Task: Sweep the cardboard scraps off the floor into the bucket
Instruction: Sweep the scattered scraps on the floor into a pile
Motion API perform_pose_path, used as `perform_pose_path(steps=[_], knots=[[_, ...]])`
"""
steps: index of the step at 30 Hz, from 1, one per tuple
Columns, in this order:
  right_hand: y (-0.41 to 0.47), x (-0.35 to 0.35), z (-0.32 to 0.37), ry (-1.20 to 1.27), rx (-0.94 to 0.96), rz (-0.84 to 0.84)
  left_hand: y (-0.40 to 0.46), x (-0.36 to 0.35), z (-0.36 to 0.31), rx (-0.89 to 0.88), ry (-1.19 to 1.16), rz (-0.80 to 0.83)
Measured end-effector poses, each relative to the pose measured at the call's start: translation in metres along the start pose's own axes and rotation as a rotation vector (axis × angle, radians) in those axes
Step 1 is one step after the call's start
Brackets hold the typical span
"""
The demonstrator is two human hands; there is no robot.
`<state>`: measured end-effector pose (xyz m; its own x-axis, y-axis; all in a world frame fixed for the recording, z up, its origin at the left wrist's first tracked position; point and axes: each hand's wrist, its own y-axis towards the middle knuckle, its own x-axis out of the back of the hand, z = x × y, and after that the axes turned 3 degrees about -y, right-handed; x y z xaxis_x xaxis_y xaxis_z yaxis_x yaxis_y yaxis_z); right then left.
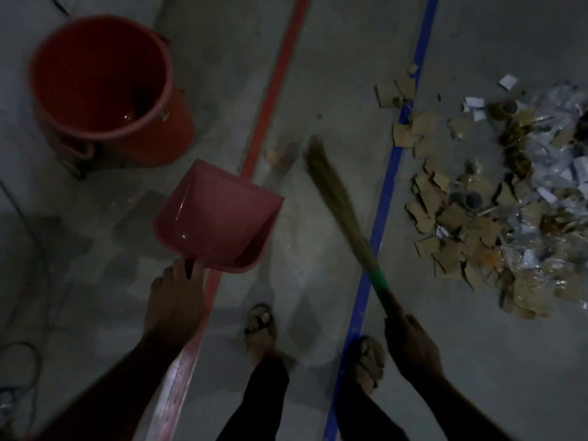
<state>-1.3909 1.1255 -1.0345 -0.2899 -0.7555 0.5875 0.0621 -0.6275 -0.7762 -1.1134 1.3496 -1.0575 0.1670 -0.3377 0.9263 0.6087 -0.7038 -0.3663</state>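
Bare forearms (127, 370), no sleeves; dark trousers (254, 405); open-toed sandals (261, 326) on both feet.

the room is dim, and the light is weak and a little blue. the floor (318, 74) is grey concrete, with some pale worn patches near the middle. a red tape line (276, 78) runs along the floor from the top to the bottom left. a blue tape line (386, 186) runs beside it on the right, well apart from it. on the far left, dark cables (24, 354) lie on the floor, one in a loop.
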Motion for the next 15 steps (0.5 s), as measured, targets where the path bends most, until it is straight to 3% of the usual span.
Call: perform_pose_path(steps=[1, 4, 9, 11, 15], knots=[[-0.003, -0.012, 0.001, -0.049, 0.043, 0.013, 0.003, 0.000, 0.004, 0.020, -0.019, 0.076], [0.028, -0.056, 0.013, -0.255, 0.162, -0.003, 0.020, 0.003, 0.024, 0.028, 0.042, 0.029], [0.077, -0.096, 0.109, -0.458, 0.409, 0.015, 0.058, 0.002, 0.011, 0.002, 0.062, 0.006], [0.090, -0.094, 0.117, -0.511, 0.316, 0.044, 0.072, 0.005, 0.005, 0.000, 0.086, 0.002], [0.123, -0.072, 0.083, -0.072, -0.067, 0.042, 0.104, 0.007, -0.017, -0.016, 0.014, -0.019]])
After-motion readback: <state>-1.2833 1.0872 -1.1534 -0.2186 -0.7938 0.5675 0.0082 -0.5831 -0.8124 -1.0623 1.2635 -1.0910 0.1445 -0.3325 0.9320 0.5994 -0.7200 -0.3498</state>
